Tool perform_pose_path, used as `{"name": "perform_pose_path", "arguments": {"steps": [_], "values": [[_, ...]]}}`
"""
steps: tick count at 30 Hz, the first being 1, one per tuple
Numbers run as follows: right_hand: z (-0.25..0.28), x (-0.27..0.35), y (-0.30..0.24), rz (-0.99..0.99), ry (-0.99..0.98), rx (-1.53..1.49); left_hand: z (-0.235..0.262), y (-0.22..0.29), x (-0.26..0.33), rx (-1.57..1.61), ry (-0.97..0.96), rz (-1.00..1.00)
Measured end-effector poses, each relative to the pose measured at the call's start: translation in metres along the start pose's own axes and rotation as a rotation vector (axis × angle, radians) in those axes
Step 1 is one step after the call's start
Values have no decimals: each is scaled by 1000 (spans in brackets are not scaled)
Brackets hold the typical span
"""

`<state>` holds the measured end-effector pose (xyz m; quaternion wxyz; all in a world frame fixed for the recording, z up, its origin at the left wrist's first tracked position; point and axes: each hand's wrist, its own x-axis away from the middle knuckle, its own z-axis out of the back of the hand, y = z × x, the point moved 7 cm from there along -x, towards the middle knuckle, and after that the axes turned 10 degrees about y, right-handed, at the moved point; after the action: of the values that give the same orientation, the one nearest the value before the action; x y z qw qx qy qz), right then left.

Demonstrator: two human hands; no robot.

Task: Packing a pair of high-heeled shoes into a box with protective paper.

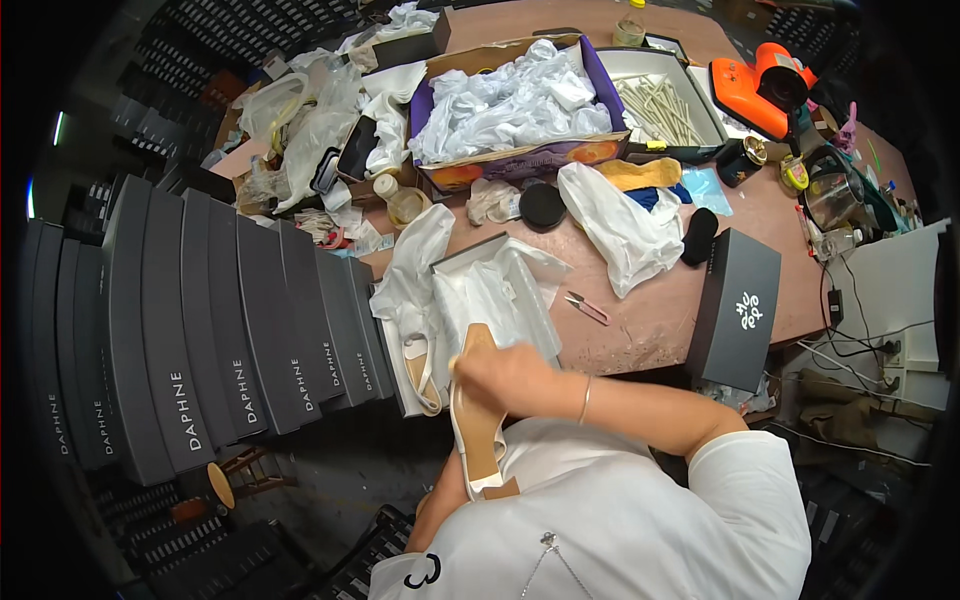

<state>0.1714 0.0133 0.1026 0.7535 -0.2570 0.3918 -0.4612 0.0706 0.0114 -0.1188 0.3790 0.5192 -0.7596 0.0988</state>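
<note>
Near the tabletop (640,335), one sandal (482,440) is held before the chest — right hand (497,378) blurred, fingers clamped on it; left hand hidden, fingers' state I cannot tell. Also counted: one second sandal (417,368), one open shoebox (533,300), one pair of scissors (588,308).

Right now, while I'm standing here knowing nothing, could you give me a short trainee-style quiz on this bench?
1. What kind of thing is the right hand on?
2. True or false: the pink-handled snips lie inside the purple carton.
3. What fills that carton?
A) black shoe boxes
B) crumpled white wrapping
C) long pale sticks

Key:
1. A sandal with a tan insole.
2. False; they lie on the table.
3. B.
</note>
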Motion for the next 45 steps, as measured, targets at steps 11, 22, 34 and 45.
{"name": "perform_pose_path", "arguments": {"steps": [11,22,34,45], "values": [[17,26,2,137,-17,75,-77,1,49,-748,-304,-101],[100,6,132,-228,478,295,-101,10,69,-432,-399,-6],[-34,7,167,-553,-161,65,-46,55,37,-82,-93,398],[-92,39,221,-840,255,-247,-50,84,40,-326,101,213]]}}
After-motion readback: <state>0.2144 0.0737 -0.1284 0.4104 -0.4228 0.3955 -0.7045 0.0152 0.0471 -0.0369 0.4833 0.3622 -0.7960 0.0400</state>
